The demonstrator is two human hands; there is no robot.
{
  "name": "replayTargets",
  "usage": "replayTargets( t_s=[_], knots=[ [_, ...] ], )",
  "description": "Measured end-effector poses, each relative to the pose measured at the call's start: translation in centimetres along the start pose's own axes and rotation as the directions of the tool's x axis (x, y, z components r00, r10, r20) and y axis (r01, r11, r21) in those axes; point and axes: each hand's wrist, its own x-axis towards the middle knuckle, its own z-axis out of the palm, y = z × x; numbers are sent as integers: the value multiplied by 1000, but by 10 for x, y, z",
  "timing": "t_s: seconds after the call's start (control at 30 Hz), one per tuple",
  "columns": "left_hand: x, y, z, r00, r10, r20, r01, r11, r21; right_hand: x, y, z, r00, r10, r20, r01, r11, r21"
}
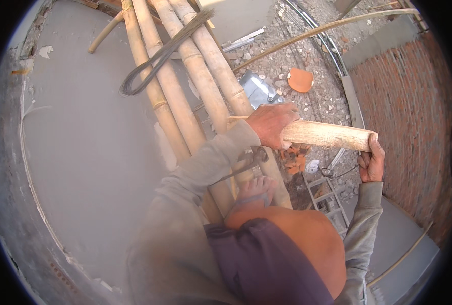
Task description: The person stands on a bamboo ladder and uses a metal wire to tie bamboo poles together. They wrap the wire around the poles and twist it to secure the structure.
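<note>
1. A pale wooden strip [330,134] is held in both hands; it is stretched out to the right of the bamboo poles [177,101], with its left part seen over the rightmost pole. Whether the poles are touched by it cannot be told.
2. The strip is clasped from above by the left hand [273,123], whose grip is closed around it beside the poles.
3. The strip's far end is pinched by the right hand [372,161], well apart from the poles on their right; the thumb is laid by the end and the other fingers are curled.
4. A looped bundle of thin wire [183,38] is laid slantwise across the upper part of the poles.
5. A bare foot [256,190] and a dark curved metal piece [260,155] are seen over the lower poles.
6. To the right of the poles, an orange curved piece [300,80], broken orange fragments [294,161] and a ladder [323,196] are seen lower down.
7. Farther right of the poles, a brick wall [404,117] is seen.
</note>
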Motion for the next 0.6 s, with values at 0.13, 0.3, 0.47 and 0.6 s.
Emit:
replayTargets(
  t_s=[0.13,0.3,0.47,0.6],
  knots=[
    [-33,-15,-11,829,-68,-556,85,996,5,16,26,-41,995,18,-103,-9,996,85],
    [-155,-57,-57,115,-570,-814,452,759,-468,29,67,-72,986,68,-155,-38,982,186],
    [-247,-78,-38,-299,-857,-420,277,343,-897,42,124,-49,972,185,-143,-152,965,214],
    [-291,-130,-36,-269,-963,-32,-79,55,-995,45,163,14,961,277,10,-271,928,256]
  ],
)
